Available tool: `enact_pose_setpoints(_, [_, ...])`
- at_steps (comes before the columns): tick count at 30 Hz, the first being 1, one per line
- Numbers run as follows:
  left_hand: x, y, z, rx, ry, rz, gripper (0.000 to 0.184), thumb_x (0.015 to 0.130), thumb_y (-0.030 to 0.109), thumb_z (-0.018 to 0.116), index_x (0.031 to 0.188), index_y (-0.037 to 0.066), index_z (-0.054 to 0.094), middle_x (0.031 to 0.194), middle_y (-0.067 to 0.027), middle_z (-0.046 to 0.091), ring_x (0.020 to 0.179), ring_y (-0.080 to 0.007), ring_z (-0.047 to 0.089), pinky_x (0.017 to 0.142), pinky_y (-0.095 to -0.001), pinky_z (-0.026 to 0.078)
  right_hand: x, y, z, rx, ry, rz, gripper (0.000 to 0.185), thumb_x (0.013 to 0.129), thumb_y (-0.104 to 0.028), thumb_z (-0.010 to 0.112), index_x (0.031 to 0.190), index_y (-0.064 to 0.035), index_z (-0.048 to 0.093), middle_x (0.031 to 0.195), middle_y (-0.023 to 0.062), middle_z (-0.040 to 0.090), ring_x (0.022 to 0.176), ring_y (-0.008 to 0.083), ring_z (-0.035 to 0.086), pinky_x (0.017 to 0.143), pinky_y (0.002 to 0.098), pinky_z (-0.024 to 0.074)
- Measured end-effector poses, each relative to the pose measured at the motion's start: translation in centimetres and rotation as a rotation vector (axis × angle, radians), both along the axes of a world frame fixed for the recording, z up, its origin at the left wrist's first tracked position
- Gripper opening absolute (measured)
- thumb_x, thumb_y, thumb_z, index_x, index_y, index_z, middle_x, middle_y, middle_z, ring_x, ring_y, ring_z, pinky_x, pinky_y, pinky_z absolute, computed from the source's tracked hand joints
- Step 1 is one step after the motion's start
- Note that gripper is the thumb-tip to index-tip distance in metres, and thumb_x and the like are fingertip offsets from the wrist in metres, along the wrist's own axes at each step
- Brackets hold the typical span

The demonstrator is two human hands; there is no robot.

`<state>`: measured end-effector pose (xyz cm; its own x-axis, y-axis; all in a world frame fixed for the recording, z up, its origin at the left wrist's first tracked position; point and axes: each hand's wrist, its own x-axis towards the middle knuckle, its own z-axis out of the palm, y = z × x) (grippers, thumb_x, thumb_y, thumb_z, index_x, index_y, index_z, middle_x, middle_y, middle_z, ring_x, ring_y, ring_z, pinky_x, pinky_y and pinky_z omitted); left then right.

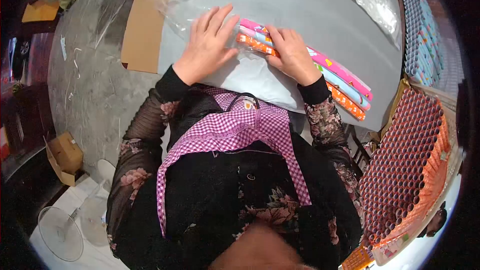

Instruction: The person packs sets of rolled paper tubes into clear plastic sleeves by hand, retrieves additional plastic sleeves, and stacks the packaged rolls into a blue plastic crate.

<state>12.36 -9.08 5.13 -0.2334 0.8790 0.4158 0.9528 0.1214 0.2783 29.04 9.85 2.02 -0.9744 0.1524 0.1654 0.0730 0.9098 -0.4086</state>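
Colourful patterned rolls, one pink [345, 76], one light blue [340, 82] and one orange [345, 101], lie side by side at a slant on the grey tabletop. My right hand [292, 56] is closed over them near their upper left ends, fingers on the far side and thumb on the near side. Just left of those ends, my left hand [206, 45] holds nothing, its fingers apart over the table. A clear plastic bag [175, 5] lies beyond and partly behind my left hand. White plastic sheeting [255, 77] lies at the near edge, below the rolls.
More clear plastic packaging [370, 0] lies at the table's far right. Beyond the right edge stand a large stack of orange rolls [405, 160] and a stack of blue ones [420, 30]. Cardboard [140, 35] covers the left edge. An open carton [65, 157] sits on the floor.
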Motion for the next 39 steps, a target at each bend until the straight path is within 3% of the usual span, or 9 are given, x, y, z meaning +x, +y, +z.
enact_pose_setpoints(4, [-0.6,1.4,-0.2,-0.245,0.202,-0.127,0.073,0.070,0.024,0.079,0.133,0.007,0.047,0.143,-0.0123,0.043,0.136,-0.0348,0.035,0.109,-0.0561,0.029,0.4,-0.5,0.0,0.007,-0.032,0.000,0.065,0.074,-0.016,0.068,0.133,-0.0035,0.045,0.110,0.0174,0.056,0.102,0.0361,0.053,0.090,0.0441,0.0438])
enact_pose_setpoints(14, [-1.9,2.6,-1.6,-0.366,0.273,-0.173,0.067,0.080,0.005,0.061,0.143,0.016,0.041,0.143,-0.0118,0.042,0.135,-0.0359,0.036,0.107,-0.0605,0.028,1.1,0.1,-0.2,0.019,0.027,0.011,0.061,0.074,-0.015,0.067,0.130,-0.0026,0.046,0.108,0.0183,0.056,0.102,0.0365,0.053,0.091,0.0441,0.0438])
enact_pose_setpoints(18, [0.1,2.2,0.0,-0.169,0.413,-0.117,0.050,0.080,0.013,0.066,0.128,0.009,0.052,0.126,-0.0151,0.051,0.122,-0.0356,0.047,0.096,-0.0540,0.039,1.1,0.2,-0.3,0.013,0.008,-0.008,0.061,0.074,-0.014,0.066,0.130,-0.0033,0.046,0.106,0.0184,0.056,0.102,0.0364,0.053,0.091,0.0441,0.0440])
enact_pose_setpoints(20, [2.5,2.2,-0.2,-0.074,0.083,0.069,0.031,0.078,0.018,0.070,0.104,0.004,0.059,0.106,-0.0135,0.059,0.101,-0.0311,0.056,0.082,-0.0440,0.044,1.1,0.3,-0.4,0.022,0.025,-0.020,0.060,0.073,-0.014,0.066,0.129,-0.0036,0.047,0.105,0.0182,0.056,0.101,0.0366,0.054,0.091,0.0442,0.0442])
enact_pose_setpoints(21, [3.5,2.2,-0.5,-0.008,0.093,0.044,0.029,0.076,0.027,0.075,0.083,0.006,0.056,0.085,-0.0097,0.060,0.081,-0.0271,0.058,0.072,-0.0386,0.043,1.2,0.4,-0.3,0.021,0.027,-0.016,0.060,0.073,-0.014,0.066,0.129,-0.0036,0.047,0.105,0.0182,0.056,0.101,0.0366,0.054,0.091,0.0442,0.0442])
enact_pose_setpoints(24, [4.5,2.3,-2.7,-0.097,0.109,0.099,0.038,0.074,0.039,0.076,0.077,0.006,0.057,0.066,-0.0080,0.059,0.064,-0.0266,0.060,0.063,-0.0386,0.045,1.0,0.4,0.0,0.024,0.024,-0.024,0.060,0.073,-0.014,0.067,0.129,-0.0036,0.047,0.104,0.0178,0.056,0.101,0.0367,0.054,0.090,0.0439,0.0444])
enact_pose_setpoints(28, [5.0,3.2,-4.0,-0.097,0.113,0.154,0.031,0.079,0.032,0.072,0.075,0.006,0.056,0.063,-0.0091,0.059,0.059,-0.0267,0.061,0.058,-0.0383,0.045,0.8,0.6,-0.1,0.032,0.028,-0.040,0.060,0.074,-0.015,0.066,0.129,-0.0036,0.047,0.103,0.0184,0.057,0.100,0.0369,0.055,0.088,0.0439,0.0451])
enact_pose_setpoints(31, [5.2,3.3,-5.1,-0.042,0.165,0.171,0.008,0.079,0.010,0.059,0.074,0.006,0.055,0.063,-0.0112,0.059,0.057,-0.0273,0.061,0.054,-0.0382,0.048,0.6,0.6,-0.2,0.027,0.014,-0.072,0.059,0.075,-0.016,0.066,0.130,-0.0033,0.047,0.101,0.0190,0.058,0.098,0.0371,0.056,0.086,0.0444,0.0457])
enact_pose_setpoints(39, [3.9,4.5,-3.4,-0.053,-0.178,0.092,0.011,0.083,0.009,0.057,0.076,0.002,0.055,0.069,-0.0172,0.062,0.063,-0.0353,0.063,0.057,-0.0466,0.050,-1.1,1.3,0.6,0.028,0.039,-0.100,0.063,0.075,-0.018,0.069,0.131,-0.0010,0.045,0.099,0.0190,0.059,0.093,0.0370,0.056,0.083,0.0445,0.0462])
